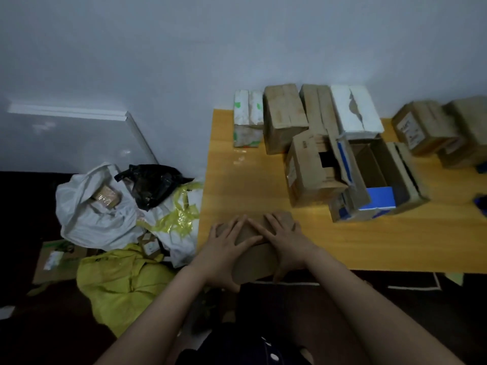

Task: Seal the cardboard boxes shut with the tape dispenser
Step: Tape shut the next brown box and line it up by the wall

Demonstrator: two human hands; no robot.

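Note:
A small brown cardboard box (254, 262) stands at the near left corner of the yellow wooden table (395, 241). My left hand (226, 248) lies flat on its top with fingers spread and the thumb down its front face. My right hand (284, 241) presses flat on the top beside it, fingers spread, thumb also down the front. Behind them stand a torn brown box (311, 169) with a hole in its flap and an open box (379, 180) with blue inside. No tape dispenser shows.
Several closed boxes line the wall: a white-green one (247, 119), brown ones (283, 117), a white torn one (355, 111), more at the far right (427, 127). On the dark floor to the left lie white (92, 214), black (151, 184) and yellow bags (118, 283).

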